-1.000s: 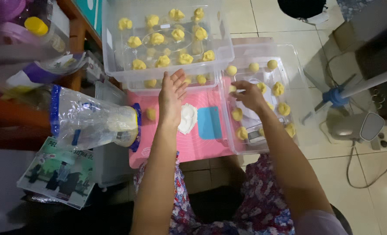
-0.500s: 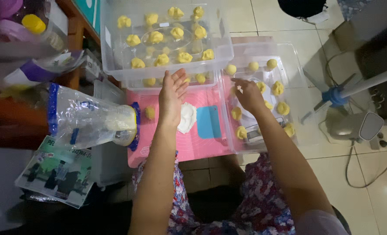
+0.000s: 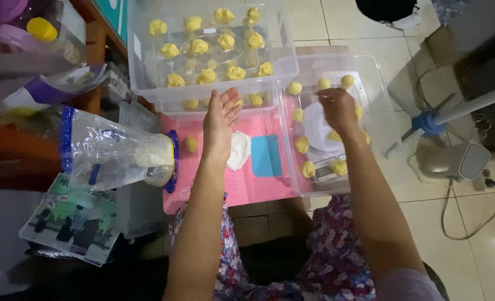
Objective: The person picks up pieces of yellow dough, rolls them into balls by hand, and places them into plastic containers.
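Hovering: two hands (image 3: 220,124) (image 3: 337,110), one scraper (image 3: 266,155).

A left hand (image 3: 220,124) held flat and open, palm up, fingers together and pointing away, hovers over a pink mat (image 3: 258,184) beside a small heap of white flour (image 3: 238,149). To the right, the right hand (image 3: 337,108) — fingers curled downward — reaches into a clear plastic tub (image 3: 370,83) holding round yellow dough balls (image 3: 302,144) spaced around its edges — whether it grips one cannot be told.
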